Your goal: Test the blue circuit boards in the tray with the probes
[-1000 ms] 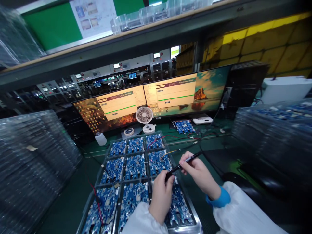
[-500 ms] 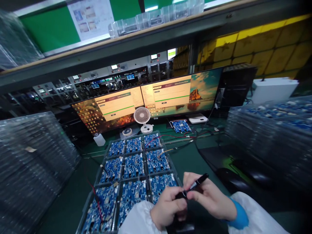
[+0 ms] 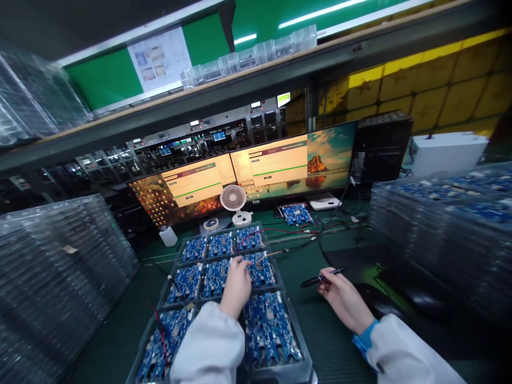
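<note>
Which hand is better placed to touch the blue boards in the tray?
Left. The left hand already rests on the circuit boards in the tray; the right hand is off to the side beside the pen.

Open green mat (image 3: 304, 256) between board tray (image 3: 280, 277) and right tray stack (image 3: 440, 224), cables (image 3: 296, 237) crossing, fan (image 3: 233, 200) behind

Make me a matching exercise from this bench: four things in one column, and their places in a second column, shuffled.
Things:
1. pen
2. small white fan
3. left hand
4. white bottle

Places:
A. in front of the monitors, behind the tray
B. on the blue boards in the tray's middle row
C. at the right hand's fingertips, right of the tray
D. left of the tray's far end, below the left monitor

Pairs: 1-C, 2-A, 3-B, 4-D
</note>
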A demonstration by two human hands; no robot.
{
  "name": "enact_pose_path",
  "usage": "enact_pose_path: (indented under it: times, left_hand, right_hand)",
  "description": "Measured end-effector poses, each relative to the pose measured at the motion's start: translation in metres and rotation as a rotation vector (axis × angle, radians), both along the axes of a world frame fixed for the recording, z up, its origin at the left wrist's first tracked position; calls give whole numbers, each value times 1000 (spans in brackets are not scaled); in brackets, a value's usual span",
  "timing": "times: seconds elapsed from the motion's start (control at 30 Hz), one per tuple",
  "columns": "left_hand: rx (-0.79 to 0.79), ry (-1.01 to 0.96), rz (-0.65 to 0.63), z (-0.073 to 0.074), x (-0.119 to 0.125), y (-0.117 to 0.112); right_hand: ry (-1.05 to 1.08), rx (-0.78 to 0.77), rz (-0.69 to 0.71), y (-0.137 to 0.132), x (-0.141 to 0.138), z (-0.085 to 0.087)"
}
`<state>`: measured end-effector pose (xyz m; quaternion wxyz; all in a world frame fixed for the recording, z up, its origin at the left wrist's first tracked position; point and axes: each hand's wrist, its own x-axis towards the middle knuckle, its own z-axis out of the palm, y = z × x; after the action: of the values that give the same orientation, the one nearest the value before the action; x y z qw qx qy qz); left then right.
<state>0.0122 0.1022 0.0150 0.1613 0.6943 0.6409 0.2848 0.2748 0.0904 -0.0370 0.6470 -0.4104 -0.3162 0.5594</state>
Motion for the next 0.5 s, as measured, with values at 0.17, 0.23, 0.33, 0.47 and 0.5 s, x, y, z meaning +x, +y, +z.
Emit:
enact_pose_path:
  times: [0.17,0.23,0.33,0.47,0.5]
  left_hand:
    - [-183,282,71,-3,-14,61]
    - [-199,312,89,-5,-13,76]
    - [-204,366,135,-7,-9,88]
    - [-202,408,183,-7,-4,93]
    - [-197,411,194,-6,-3,92]
  right_hand:
    - [3,-7,44,1,-7,-2]
    - [-14,-3,61,2,-9,-3]
    - [-44,-3,95,3,-9,-4]
    - [-78,-10,153,3,-12,-4]
    - [-83,-12,167,2,-14,-4]
